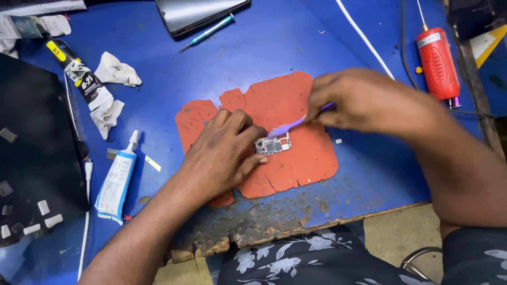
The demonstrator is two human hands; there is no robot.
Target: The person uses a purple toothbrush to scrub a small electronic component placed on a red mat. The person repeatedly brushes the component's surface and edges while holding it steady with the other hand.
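A small silver circuit board [273,144] is lying near the middle of a torn orange mat [306,158] on a blue desk [274,42], its long axis running left to right. The left hand [224,153] is resting on the mat just left of the board, fingers [252,161] curled and pressing against its left edge to steady it. The right hand [364,103] is hovering to the far right of the board, fingers pressed together and pinching a purple brush [293,125], whose tip is slanting down and left onto the board's far edge. The left hand is the nearer of the 2. Farther left, a white-and-blue glue tube [117,182] and a black glue tube [79,74] are lying beside crumpled tissue [117,70]. A red pen-shaped tool [438,63] is sitting at far right, and a teal screwdriver [208,31] is lying at the far edge.
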